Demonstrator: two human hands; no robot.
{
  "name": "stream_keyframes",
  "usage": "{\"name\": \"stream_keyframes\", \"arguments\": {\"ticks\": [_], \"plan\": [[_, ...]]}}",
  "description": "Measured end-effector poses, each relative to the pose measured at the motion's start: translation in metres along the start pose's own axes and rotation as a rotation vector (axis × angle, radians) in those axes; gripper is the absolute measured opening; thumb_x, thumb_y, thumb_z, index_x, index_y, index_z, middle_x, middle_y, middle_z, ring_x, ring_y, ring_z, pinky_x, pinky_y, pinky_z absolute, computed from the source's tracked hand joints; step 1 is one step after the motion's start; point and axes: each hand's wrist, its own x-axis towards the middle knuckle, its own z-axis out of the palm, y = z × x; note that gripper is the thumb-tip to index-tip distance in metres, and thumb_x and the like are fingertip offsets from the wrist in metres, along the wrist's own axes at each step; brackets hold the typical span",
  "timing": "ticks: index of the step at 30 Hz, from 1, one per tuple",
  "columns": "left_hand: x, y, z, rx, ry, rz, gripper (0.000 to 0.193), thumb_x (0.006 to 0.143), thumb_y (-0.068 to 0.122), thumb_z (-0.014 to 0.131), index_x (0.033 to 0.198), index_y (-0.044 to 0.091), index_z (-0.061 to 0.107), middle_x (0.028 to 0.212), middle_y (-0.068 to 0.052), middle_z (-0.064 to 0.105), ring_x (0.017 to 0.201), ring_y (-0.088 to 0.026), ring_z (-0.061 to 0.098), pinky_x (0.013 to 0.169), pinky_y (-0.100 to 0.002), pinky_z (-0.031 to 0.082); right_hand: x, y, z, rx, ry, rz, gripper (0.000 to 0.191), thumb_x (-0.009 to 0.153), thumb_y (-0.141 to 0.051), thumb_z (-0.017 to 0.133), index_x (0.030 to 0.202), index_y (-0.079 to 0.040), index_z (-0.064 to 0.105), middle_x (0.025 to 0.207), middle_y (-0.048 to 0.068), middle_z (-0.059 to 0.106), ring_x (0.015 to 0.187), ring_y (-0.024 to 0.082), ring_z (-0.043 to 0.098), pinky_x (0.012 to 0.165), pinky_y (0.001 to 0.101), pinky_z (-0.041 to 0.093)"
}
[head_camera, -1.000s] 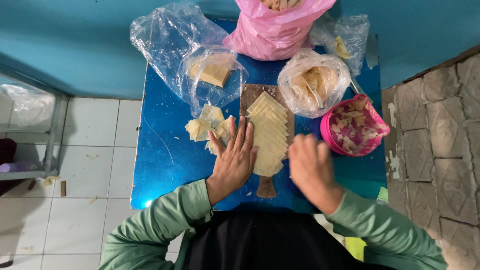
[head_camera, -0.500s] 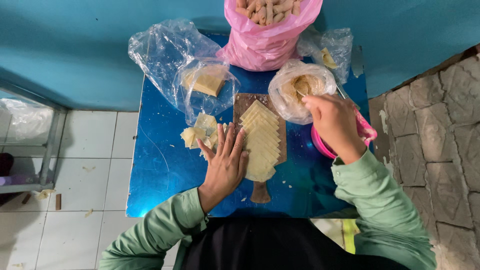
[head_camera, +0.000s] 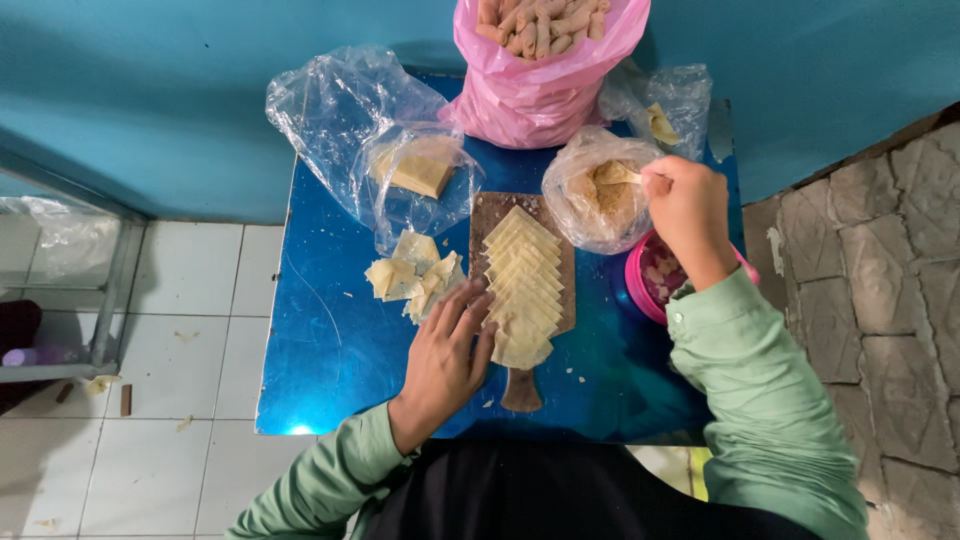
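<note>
A wooden cutting board (head_camera: 489, 214) lies on the blue table (head_camera: 330, 340) with a row of overlapping pale dough squares (head_camera: 523, 282) on it. My left hand (head_camera: 445, 355) rests flat, fingers spread, against the left edge of that row. My right hand (head_camera: 686, 210) reaches into a clear bag of crumbly filling (head_camera: 590, 195) and grips a small spoon (head_camera: 615, 174) loaded with filling. A pink bowl (head_camera: 640, 285) sits under my right wrist, mostly hidden.
A loose pile of dough pieces (head_camera: 410, 278) lies left of the board. A clear bag with stacked wrappers (head_camera: 415, 175) and a pink bag of rolled sticks (head_camera: 540, 60) stand at the back. A teal wall (head_camera: 150, 90) lies behind, white floor tiles (head_camera: 170, 340) to the left, a stone surface (head_camera: 860, 300) to the right.
My right hand left the near end of the dough row and moved up to the filling bag, where it now holds the spoon. My left hand stayed by the row.
</note>
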Motion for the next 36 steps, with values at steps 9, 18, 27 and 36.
{"name": "stream_keyframes", "arguments": {"ticks": [9,18,27,36], "plan": [[-0.013,0.002,-0.018,-0.090,-0.317,0.275,0.081,0.071,0.049,0.082,0.137,0.009,0.056,0.117,-0.014,0.055,0.104,-0.034,0.052,0.087,-0.044,0.044,-0.015,-0.018,-0.024,0.136,-0.005,0.167,0.013,0.100,-0.003,0.064,0.106,0.000,0.075,0.085,0.012,0.075,0.068,0.017,0.072,0.064,0.0296,0.056],[-0.025,0.004,-0.007,-0.003,-0.256,0.219,0.068,0.077,0.046,0.081,0.132,0.012,0.060,0.123,-0.007,0.057,0.110,-0.029,0.053,0.082,-0.041,0.042,-0.030,-0.014,-0.026,0.351,-0.015,0.284,0.013,0.103,-0.006,0.066,0.107,0.004,0.073,0.088,0.009,0.074,0.067,0.009,0.066,0.062,0.0246,0.053],[-0.019,0.012,0.000,-0.035,-0.058,0.026,0.062,0.076,0.051,0.078,0.119,0.009,0.065,0.102,-0.009,0.060,0.095,-0.031,0.056,0.074,-0.042,0.043,-0.077,-0.041,-0.036,0.621,-0.177,0.457,0.015,0.103,-0.009,0.065,0.113,0.001,0.072,0.091,0.004,0.073,0.071,0.006,0.061,0.063,0.0216,0.047],[-0.010,-0.002,0.015,0.149,0.015,-0.187,0.030,0.091,0.035,0.073,0.100,0.009,0.063,0.090,-0.009,0.061,0.087,-0.031,0.059,0.071,-0.044,0.043,-0.142,-0.093,-0.024,0.353,-0.209,0.086,0.015,0.098,-0.003,0.064,0.111,-0.001,0.072,0.091,0.009,0.076,0.075,0.014,0.072,0.068,0.0270,0.057]]}}
